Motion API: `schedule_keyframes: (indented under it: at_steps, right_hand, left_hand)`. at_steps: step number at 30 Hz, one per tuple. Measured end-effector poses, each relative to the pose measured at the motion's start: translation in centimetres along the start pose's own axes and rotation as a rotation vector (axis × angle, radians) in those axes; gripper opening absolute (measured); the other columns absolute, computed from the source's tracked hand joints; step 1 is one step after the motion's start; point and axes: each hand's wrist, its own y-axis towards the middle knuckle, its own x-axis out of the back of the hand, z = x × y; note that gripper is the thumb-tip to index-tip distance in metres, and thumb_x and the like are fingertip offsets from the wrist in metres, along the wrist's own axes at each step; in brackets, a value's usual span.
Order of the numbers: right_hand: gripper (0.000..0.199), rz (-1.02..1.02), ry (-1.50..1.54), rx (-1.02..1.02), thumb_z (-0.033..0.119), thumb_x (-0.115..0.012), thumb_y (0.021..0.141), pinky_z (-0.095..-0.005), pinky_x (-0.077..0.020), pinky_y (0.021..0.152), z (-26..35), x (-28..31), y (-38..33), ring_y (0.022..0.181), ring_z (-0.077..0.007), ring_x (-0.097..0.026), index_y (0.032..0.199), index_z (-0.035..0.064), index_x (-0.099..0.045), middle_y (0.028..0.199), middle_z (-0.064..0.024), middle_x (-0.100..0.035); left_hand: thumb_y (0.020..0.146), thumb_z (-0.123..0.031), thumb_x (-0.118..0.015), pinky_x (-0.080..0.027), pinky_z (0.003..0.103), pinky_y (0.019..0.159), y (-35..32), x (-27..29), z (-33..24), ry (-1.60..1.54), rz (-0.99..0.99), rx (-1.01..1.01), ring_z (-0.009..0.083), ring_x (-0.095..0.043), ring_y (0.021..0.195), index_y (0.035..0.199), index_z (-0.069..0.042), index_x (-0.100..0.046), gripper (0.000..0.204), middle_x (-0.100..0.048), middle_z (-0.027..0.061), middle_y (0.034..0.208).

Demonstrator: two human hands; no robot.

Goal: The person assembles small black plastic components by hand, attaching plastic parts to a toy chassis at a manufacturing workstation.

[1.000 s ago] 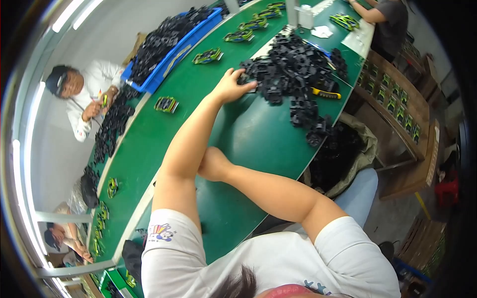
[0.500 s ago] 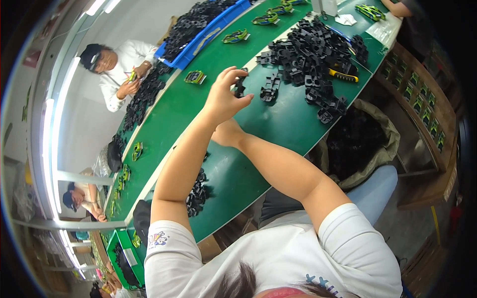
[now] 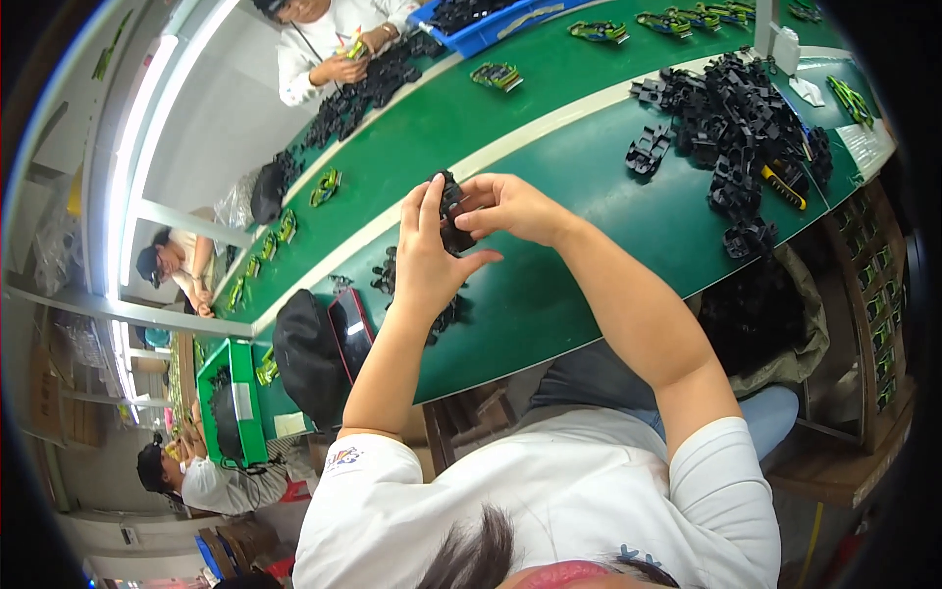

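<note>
Above the green worktable (image 3: 549,285), a black moulded plastic part (image 3: 449,211) is held up between my two hands. My left hand (image 3: 430,257) has its fingers along the part's left side, the thumb stretched out to the right below it. From the right, my right hand (image 3: 515,208) grips the part's edge with bent fingers and thumb. Fingers cover some of the part. A similar loose black part (image 3: 648,150) lies farther right, beside a big heap of black parts (image 3: 731,123). Partly behind my left forearm is a smaller group of black parts (image 3: 446,319).
A yellow-and-black handled tool (image 3: 783,187) lies by the heap. Green-and-black assemblies (image 3: 497,76) sit along the green strip beyond the pale divider. A black cap (image 3: 309,358) and a dark red-edged phone-like object (image 3: 350,329) lie at left. A co-worker (image 3: 339,49) handles something across the table.
The view has shifted left. My right hand has come up from under my left forearm and now grips the black part, which my left hand held earlier.
</note>
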Motion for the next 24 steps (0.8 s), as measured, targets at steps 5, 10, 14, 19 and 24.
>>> schedule_keyframes:
  at_steps: [5, 10, 14, 19, 24]
  right_hand:
    - [0.037, 0.021, 0.02, -0.029, 0.014, -0.059, 0.091, -0.0261, -0.0512, 0.076, 0.7, -0.3, 0.3, 0.089, -0.0116, -0.064, 0.125, -0.0002, -0.054, 0.101, -0.0067, -0.067]
    - [0.031, 0.097, -0.187, -0.043, 0.015, -0.062, 0.091, -0.0257, -0.0503, 0.074, 0.4, -1.8, -0.2, 0.085, -0.0105, -0.062, 0.117, -0.001, -0.06, 0.096, -0.0048, -0.067]
    - [0.018, -0.246, -1.052, 0.289, 0.013, -0.069, 0.081, -0.0313, -0.05, 0.077, -0.8, -0.4, 0.0, 0.084, -0.0206, -0.061, 0.098, 0.0069, -0.068, 0.094, -0.0057, -0.065]
    - [0.019, -0.085, -1.489, 0.387, 0.012, -0.07, 0.076, -0.0394, -0.0488, 0.078, -2.8, -2.2, 0.2, 0.091, -0.0288, -0.058, 0.095, 0.0083, -0.068, 0.088, -0.0079, -0.062]
    - [0.017, -0.36, -0.713, 0.201, 0.013, -0.07, 0.081, -0.0297, -0.0494, 0.066, 0.1, -1.8, 0.0, 0.073, -0.0178, -0.061, 0.095, 0.0036, -0.069, 0.082, -0.0039, -0.064]
  left_hand:
    - [0.08, -0.009, -0.075, -0.055, 0.023, 0.059, -1.1, 0.9, 2.5, -0.582, -0.27, 0.388, 0.0144, -0.061, 0.089, 0.138, -0.004, -0.036, 0.07, -0.046, 0.0156, 0.126]
    - [0.087, -0.015, -0.068, -0.038, 0.017, 0.043, -2.4, 1.0, 2.8, -0.833, -0.033, 0.608, 0.0035, -0.052, 0.051, 0.115, -0.006, -0.057, 0.031, -0.059, -0.0003, 0.069]
    - [0.089, -0.013, -0.066, -0.042, 0.019, 0.04, -2.5, 1.8, 6.0, -0.926, -0.417, 0.686, 0.0102, -0.056, 0.049, 0.102, -0.003, -0.055, 0.02, -0.059, 0.0052, 0.075]
    - [0.092, -0.02, -0.062, -0.041, 0.018, 0.041, -2.5, 1.2, 6.3, -1.005, -0.472, 0.725, 0.0093, -0.052, 0.048, 0.1, -0.006, -0.056, 0.018, -0.057, 0.0038, 0.077]
    - [0.098, -0.021, -0.052, -0.049, 0.023, 0.047, -2.9, 0.5, 6.3, -1.141, -0.442, 0.704, 0.0113, -0.057, 0.058, 0.109, -0.004, -0.053, 0.021, -0.058, 0.0057, 0.081]
